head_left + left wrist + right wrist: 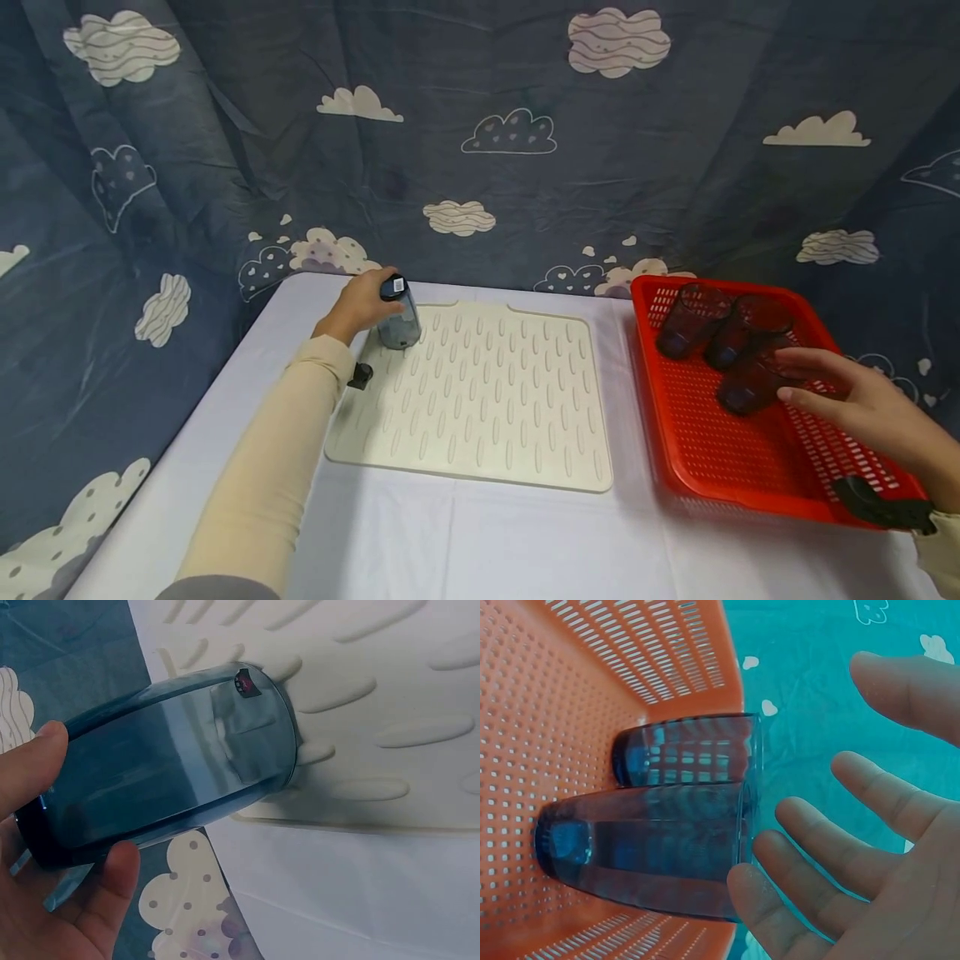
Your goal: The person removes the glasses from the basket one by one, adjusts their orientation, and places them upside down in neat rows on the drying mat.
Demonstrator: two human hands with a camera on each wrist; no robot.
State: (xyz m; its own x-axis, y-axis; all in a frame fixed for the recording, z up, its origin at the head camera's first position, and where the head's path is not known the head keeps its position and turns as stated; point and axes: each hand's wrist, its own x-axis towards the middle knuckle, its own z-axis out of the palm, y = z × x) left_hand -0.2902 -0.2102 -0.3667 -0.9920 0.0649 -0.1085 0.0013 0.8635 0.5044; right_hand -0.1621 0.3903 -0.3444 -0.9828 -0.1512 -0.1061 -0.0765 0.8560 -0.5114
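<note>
At the back left corner of a cream ridged drying mat (480, 392), my left hand (362, 304) grips a blue-tinted drinking glass (401, 325) by its thick dark base. The glass is upside down, its rim down at the mat. In the left wrist view, thumb and fingers curl round the base end of the glass (165, 765). On the right, my right hand (870, 408) has its fingers spread beside three upright glasses (750, 387) in a red basket (720, 467). The right wrist view shows two glasses (652, 840); whether a fingertip touches the nearer rim, I cannot tell.
Mat and basket stand on a white-covered table (525, 533), with a strip of cloth between them. A dark curtain (450, 100) with cloud prints hangs close behind the table and along the left. The basket has raised, slotted walls.
</note>
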